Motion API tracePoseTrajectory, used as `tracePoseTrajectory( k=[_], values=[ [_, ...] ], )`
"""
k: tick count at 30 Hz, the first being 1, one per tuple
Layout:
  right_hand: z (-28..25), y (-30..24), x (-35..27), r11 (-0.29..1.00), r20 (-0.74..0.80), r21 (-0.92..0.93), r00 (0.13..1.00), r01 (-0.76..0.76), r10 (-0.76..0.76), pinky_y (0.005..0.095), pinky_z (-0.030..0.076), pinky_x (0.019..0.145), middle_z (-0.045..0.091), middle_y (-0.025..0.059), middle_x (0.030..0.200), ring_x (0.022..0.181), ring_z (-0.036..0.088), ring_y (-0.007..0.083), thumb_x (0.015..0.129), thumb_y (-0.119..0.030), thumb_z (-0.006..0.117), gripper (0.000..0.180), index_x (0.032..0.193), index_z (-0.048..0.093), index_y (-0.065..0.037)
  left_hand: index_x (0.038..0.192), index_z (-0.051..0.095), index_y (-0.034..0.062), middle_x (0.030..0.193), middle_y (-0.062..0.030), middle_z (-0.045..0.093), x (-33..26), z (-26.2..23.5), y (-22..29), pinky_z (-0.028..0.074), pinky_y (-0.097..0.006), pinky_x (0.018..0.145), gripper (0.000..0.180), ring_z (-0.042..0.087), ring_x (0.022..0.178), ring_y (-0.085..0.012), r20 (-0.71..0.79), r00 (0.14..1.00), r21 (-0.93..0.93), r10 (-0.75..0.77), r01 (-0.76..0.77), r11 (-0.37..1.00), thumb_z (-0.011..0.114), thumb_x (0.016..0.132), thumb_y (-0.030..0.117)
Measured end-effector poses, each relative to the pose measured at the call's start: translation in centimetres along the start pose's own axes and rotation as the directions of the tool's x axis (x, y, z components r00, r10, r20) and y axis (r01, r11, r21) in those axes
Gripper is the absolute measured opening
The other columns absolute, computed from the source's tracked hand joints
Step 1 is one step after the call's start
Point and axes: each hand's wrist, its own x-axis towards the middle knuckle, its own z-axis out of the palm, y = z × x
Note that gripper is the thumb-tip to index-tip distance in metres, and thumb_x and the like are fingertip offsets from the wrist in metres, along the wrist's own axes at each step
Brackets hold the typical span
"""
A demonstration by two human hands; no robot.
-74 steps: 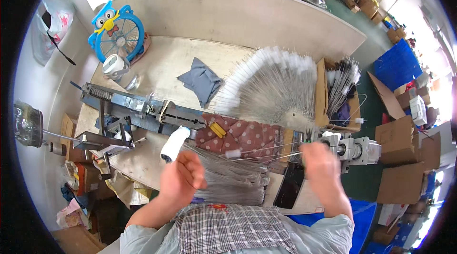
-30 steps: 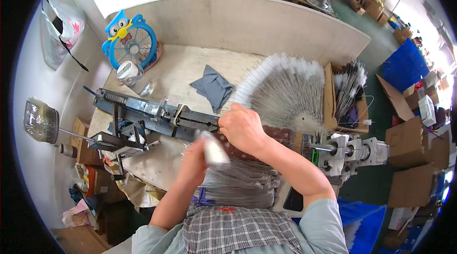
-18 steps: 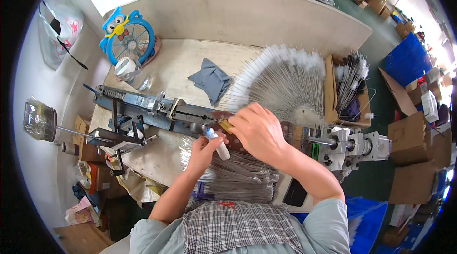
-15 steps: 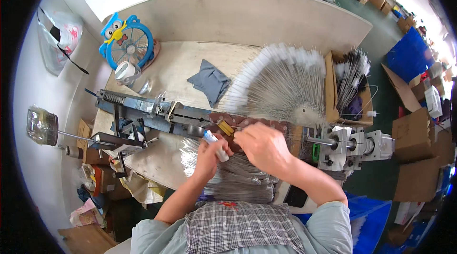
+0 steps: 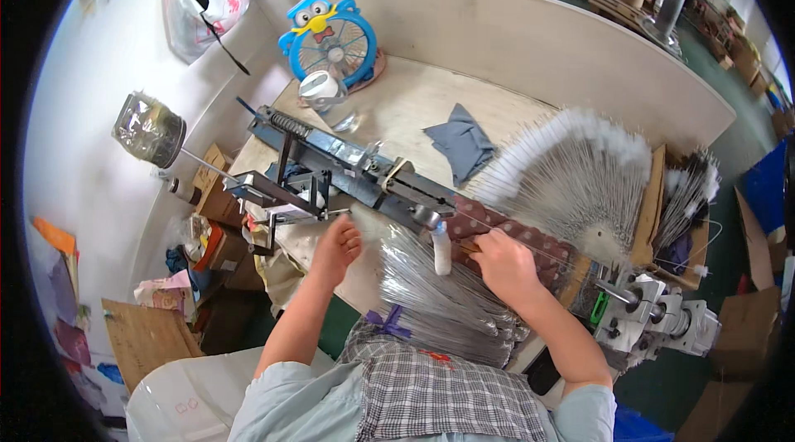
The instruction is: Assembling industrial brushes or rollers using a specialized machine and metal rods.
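My left hand (image 5: 335,251) is beside the end of a crank rod (image 5: 338,212) on a black metal bracket. Its fingers are curled, and whatever may be inside them is hidden. Over the brown dotted cloth (image 5: 530,235), my right hand (image 5: 507,266) is closed, fingertips at a small yellow-brown piece (image 5: 467,246) that they partly cover. A white cylindrical piece with a bluish end (image 5: 442,253) is by the round metal part (image 5: 426,216) of the long bench fixture (image 5: 339,156), left of my right hand. A thin wire runs from the fixture across the cloth.
Bundled wire stems (image 5: 447,293) lie in front of me. Fanned white-tipped wire brushes (image 5: 580,169) are beyond the cloth, beside a cardboard box (image 5: 654,202). A shafted metal unit (image 5: 658,313) stands right. Farther back are a grey cloth (image 5: 462,144), a jug (image 5: 335,106) and a blue fan (image 5: 334,48).
My left hand has let go of the white cylindrical piece and moved left to the crank rod. My right hand has come closer to the yellow-brown piece. The whole view has turned left.
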Motion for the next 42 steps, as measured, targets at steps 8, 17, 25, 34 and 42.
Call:
tracePoseTrajectory(
  k=[8, 17, 25, 34, 42],
  values=[
    [-0.2, -0.7, 0.1, 1.000, 0.062, -0.014, 0.998, -0.007, 0.007, 0.0384, 0.050, 0.061, 0.054, 0.0112, 0.079, 0.072, 0.059, 0.0308, 0.076, -0.013, 0.067, 0.015, 0.083, 0.057, -0.003, 0.088, 0.063, 0.0087, 0.074, 0.0025, 0.061, -0.3, -1.4, 2.5, 0.048, -0.026, 0.064, 0.020, 0.057, 0.067, -0.0104, -0.276, 0.961, -0.063, 0.031, -0.050, 0.997, 0.063, 0.085, 0.029],
    [-5.8, -2.8, -0.1, 0.996, -0.003, 0.050, 0.998, -0.068, 0.068, 0.0377, 0.048, 0.063, 0.060, 0.0125, 0.083, 0.073, 0.059, 0.0316, 0.078, -0.010, 0.063, 0.017, 0.094, 0.063, -0.004, 0.075, 0.060, 0.0062, 0.064, -0.0029, 0.056, -0.5, 3.8, -3.4, 0.043, -0.025, 0.056, 0.010, 0.053, 0.060, -0.0116, -0.148, 0.960, -0.016, 0.237, -0.242, 0.970, 0.059, 0.081, 0.014],
    [-8.0, -0.3, -0.6, 0.960, -0.145, 0.142, 0.955, -0.240, 0.260, 0.0371, 0.047, 0.069, 0.064, 0.0103, 0.080, 0.077, 0.060, 0.0296, 0.078, -0.013, 0.065, 0.015, 0.090, 0.066, -0.005, 0.085, 0.063, 0.0006, 0.076, -0.0071, 0.063, -3.2, 19.9, -8.9, 0.043, -0.024, 0.058, 0.016, 0.054, 0.063, -0.0115, 0.369, 0.928, 0.230, 0.042, -0.135, 0.964, 0.058, 0.089, 0.016],
    [-9.4, 1.0, -2.3, 0.649, 0.118, 0.642, 0.890, -0.407, 0.441, 0.0296, 0.047, 0.069, 0.065, 0.0099, 0.081, 0.074, 0.061, 0.0218, 0.079, -0.013, 0.067, 0.020, 0.096, 0.066, -0.002, 0.091, 0.064, 0.0004, 0.079, -0.0042, 0.063, -1.7, 21.7, -11.0, 0.040, -0.020, 0.059, 0.017, 0.050, 0.064, -0.0060, 0.389, 0.920, 0.287, 0.054, -0.177, 0.941, 0.057, 0.090, 0.015],
    [-8.2, -0.8, 1.2, 0.989, -0.309, -0.145, 0.950, -0.010, -0.036, 0.0374, 0.045, 0.069, 0.060, 0.0033, 0.074, 0.077, 0.056, 0.0240, 0.074, -0.015, 0.066, 0.008, 0.079, 0.064, -0.009, 0.092, 0.062, 0.0048, 0.076, -0.0034, 0.061, -2.8, 20.2, -8.2, 0.041, -0.019, 0.056, 0.015, 0.050, 0.059, -0.0067, 0.113, 0.990, 0.095, 0.083, -0.094, 0.991, 0.058, 0.090, 0.019]
  ],
)
